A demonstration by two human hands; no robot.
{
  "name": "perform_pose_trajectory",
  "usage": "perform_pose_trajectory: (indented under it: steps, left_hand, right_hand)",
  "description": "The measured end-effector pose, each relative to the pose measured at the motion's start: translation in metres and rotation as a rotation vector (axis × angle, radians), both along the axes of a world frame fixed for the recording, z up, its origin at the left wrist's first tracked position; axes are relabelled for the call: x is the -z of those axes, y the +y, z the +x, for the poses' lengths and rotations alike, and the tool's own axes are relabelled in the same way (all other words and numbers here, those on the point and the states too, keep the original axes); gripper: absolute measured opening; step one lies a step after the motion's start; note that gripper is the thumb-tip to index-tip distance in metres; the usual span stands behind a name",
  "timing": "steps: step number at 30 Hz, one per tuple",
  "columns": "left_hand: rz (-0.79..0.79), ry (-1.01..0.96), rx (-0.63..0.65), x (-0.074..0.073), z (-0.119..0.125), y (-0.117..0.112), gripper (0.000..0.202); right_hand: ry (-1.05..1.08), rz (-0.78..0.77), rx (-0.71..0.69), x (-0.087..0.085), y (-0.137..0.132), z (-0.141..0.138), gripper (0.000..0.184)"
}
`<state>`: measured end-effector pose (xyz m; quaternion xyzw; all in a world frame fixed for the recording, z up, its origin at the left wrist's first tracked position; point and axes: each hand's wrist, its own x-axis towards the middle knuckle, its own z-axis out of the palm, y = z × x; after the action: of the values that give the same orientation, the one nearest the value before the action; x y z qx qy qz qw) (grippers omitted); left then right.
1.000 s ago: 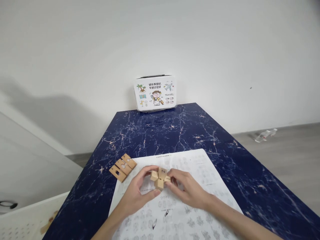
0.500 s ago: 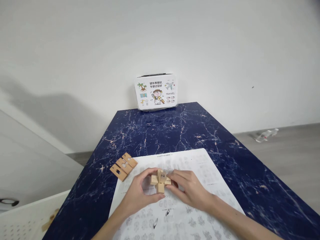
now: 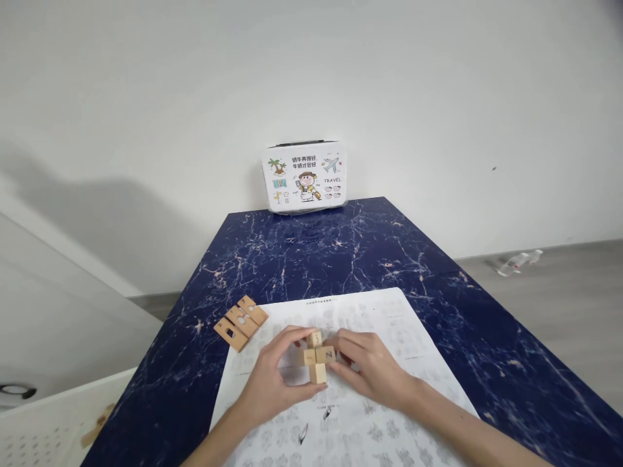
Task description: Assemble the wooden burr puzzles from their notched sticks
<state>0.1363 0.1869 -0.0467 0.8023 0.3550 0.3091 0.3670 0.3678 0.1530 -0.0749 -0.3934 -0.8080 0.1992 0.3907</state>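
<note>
A small wooden interlocking puzzle, cross-shaped with marked block ends, is held just above a white printed sheet. My left hand grips it from the left, thumb under the lower block and fingers curled over the top. On the puzzle's right side my right hand pinches it with the fingertips. Three loose wooden pieces with cut-outs lie side by side on the table, left of the sheet and beyond my left hand.
The dark blue marbled table runs back to a white wall. A white box with cartoon travel pictures stands at its far edge. A plastic bottle lies on the grey floor to the right. A white surface sits low left.
Both hands have turned the puzzle and brought it lower and a little nearer; the marked block end now faces right. The loose pieces have not moved.
</note>
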Motion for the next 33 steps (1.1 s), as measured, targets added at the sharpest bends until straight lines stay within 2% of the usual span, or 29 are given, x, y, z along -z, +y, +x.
perform_pose_trajectory:
  steps: [2, 5, 8, 15, 18, 23, 26, 29, 33]
  left_hand:
    - [0.048, -0.011, -0.001, 0.0, 0.002, 0.0, 0.066]
    - [0.12, -0.019, -0.046, 0.001, 0.004, 0.0, 0.06]
    - [0.195, -0.013, -0.098, 0.003, 0.004, 0.0, 0.053]
    - [0.255, 0.065, -0.038, 0.008, -0.001, 0.0, 0.061]
    - [0.21, 0.092, -0.021, 0.007, -0.001, 0.0, 0.063]
    - [-0.037, 0.017, -0.069, 0.006, -0.002, 0.001, 0.099]
    - [-0.138, -0.006, -0.024, 0.004, -0.002, 0.002, 0.093]
    - [-0.077, 0.008, -0.023, 0.002, 0.0, 0.001, 0.072]
    - [0.103, 0.039, -0.051, 0.0, 0.003, -0.001, 0.061]
  right_hand:
    - [0.035, -0.062, 0.008, 0.001, 0.001, -0.002, 0.014]
    - [0.102, -0.149, 0.022, 0.001, 0.003, -0.003, 0.03]
    - [0.191, -0.149, 0.023, -0.002, 0.004, -0.001, 0.043]
    - [0.201, -0.19, -0.008, -0.006, 0.001, 0.0, 0.024]
    - [0.21, -0.274, -0.015, -0.004, 0.0, -0.001, 0.013]
    - [0.315, -0.361, -0.044, -0.006, 0.0, -0.003, 0.011]
    - [0.332, -0.409, -0.068, -0.008, 0.0, -0.003, 0.011]
    - [0.303, -0.341, -0.061, -0.009, -0.001, -0.002, 0.015]
    - [0.252, -0.14, -0.012, -0.008, -0.001, -0.001, 0.033]
